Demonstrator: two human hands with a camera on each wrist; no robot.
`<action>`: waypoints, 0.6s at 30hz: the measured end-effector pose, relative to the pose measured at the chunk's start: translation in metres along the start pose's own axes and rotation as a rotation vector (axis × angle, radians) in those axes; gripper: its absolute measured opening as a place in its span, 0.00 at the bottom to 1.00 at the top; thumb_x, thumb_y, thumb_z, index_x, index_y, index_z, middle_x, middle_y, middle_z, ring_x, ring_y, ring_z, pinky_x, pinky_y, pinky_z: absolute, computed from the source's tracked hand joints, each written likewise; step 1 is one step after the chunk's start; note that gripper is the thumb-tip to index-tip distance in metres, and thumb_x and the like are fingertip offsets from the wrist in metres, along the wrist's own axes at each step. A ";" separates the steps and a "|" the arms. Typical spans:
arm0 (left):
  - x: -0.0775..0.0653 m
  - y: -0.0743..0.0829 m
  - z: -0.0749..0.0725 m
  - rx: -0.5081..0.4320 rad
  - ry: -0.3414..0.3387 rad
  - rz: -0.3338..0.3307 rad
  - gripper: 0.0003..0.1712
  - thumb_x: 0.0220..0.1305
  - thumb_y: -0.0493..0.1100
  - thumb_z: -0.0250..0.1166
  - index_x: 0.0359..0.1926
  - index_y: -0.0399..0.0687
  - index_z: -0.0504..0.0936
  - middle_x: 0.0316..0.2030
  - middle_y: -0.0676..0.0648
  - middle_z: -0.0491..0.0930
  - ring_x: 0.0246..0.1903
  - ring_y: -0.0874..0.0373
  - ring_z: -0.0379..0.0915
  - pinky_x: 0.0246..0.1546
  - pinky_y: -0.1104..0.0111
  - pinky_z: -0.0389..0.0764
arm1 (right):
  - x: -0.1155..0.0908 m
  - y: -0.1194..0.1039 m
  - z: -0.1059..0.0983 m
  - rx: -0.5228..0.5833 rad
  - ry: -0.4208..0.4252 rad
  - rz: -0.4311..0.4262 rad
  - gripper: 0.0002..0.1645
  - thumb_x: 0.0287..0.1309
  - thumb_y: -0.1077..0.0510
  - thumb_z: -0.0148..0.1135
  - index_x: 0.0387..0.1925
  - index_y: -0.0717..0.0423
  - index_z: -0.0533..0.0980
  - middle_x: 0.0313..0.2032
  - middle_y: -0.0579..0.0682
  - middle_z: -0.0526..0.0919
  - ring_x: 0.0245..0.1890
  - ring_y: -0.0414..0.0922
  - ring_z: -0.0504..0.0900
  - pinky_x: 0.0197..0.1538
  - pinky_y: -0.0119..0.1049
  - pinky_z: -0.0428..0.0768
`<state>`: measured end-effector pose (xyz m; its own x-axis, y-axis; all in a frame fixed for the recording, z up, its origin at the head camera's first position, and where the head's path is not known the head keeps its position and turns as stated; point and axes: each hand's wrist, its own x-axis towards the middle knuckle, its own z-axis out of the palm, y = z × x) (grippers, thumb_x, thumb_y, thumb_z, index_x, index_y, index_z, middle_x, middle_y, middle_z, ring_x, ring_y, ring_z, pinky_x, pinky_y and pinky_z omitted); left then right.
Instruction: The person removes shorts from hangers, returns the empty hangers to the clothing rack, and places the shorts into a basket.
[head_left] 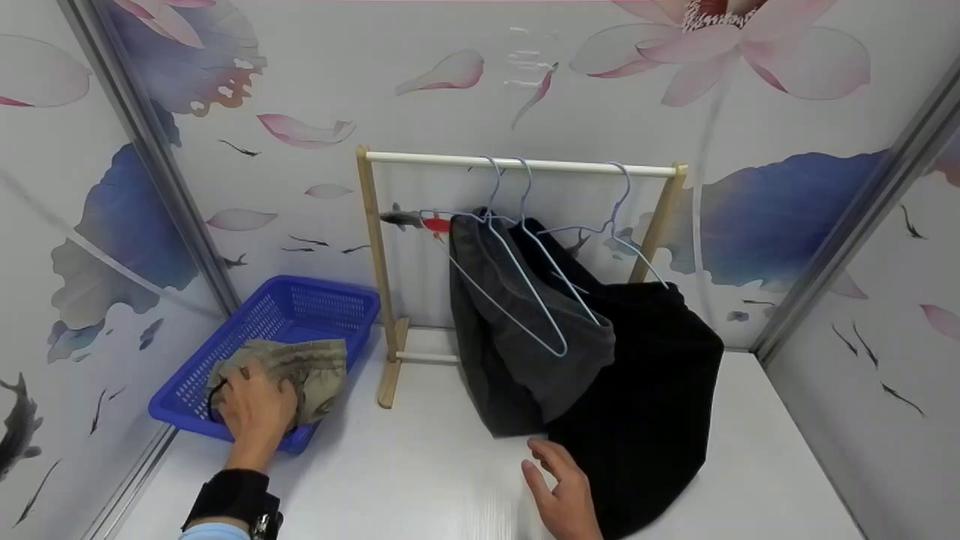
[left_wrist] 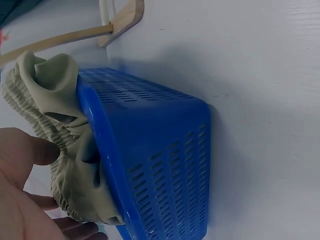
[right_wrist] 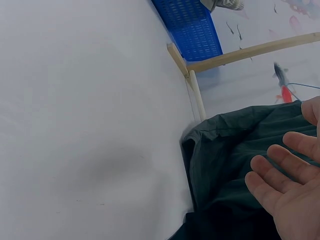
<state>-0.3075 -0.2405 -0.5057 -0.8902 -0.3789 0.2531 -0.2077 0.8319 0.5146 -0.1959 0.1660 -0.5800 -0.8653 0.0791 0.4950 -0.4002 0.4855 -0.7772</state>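
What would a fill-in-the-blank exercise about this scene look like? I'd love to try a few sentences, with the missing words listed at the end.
The basket is coloured ____.
The person's ____ hand touches the khaki garment.
The other hand is holding ____.
On the rack, the garment farther from the basket is coloured ____.

Missing words: blue; left; nothing; black.

We see crumpled khaki cloth [head_left: 315,371] with a gathered waistband [left_wrist: 30,110], heaped in the near part of the blue basket [head_left: 322,304] and lapping over its right rim.
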 end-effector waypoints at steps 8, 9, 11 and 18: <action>-0.020 0.018 0.007 0.013 0.053 0.130 0.37 0.61 0.41 0.65 0.66 0.27 0.62 0.63 0.21 0.57 0.61 0.23 0.54 0.55 0.31 0.58 | 0.004 -0.002 -0.003 -0.040 0.013 -0.041 0.14 0.62 0.60 0.63 0.49 0.59 0.79 0.46 0.55 0.82 0.43 0.51 0.82 0.45 0.51 0.81; -0.023 0.021 0.007 0.006 0.054 0.144 0.37 0.61 0.41 0.65 0.66 0.27 0.62 0.63 0.21 0.58 0.61 0.23 0.55 0.55 0.31 0.58 | 0.005 -0.003 -0.003 -0.042 0.015 -0.048 0.15 0.62 0.60 0.64 0.49 0.59 0.80 0.46 0.55 0.82 0.43 0.51 0.82 0.45 0.50 0.81; -0.028 0.028 0.007 -0.012 0.053 0.162 0.37 0.60 0.41 0.66 0.66 0.27 0.63 0.62 0.22 0.60 0.59 0.24 0.58 0.55 0.32 0.59 | 0.006 -0.004 -0.004 -0.045 0.016 -0.059 0.15 0.61 0.61 0.64 0.49 0.60 0.80 0.46 0.56 0.82 0.43 0.51 0.82 0.44 0.50 0.81; -0.047 0.052 0.005 -0.078 0.050 0.222 0.36 0.60 0.41 0.66 0.66 0.29 0.65 0.63 0.24 0.62 0.59 0.27 0.61 0.57 0.35 0.61 | 0.009 -0.011 -0.009 -0.046 0.000 -0.012 0.15 0.61 0.61 0.64 0.50 0.58 0.80 0.47 0.54 0.82 0.44 0.53 0.82 0.45 0.52 0.81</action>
<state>-0.2787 -0.1775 -0.4945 -0.8890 -0.2115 0.4062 0.0243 0.8639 0.5030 -0.1963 0.1697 -0.5639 -0.8604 0.0727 0.5044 -0.3967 0.5258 -0.7524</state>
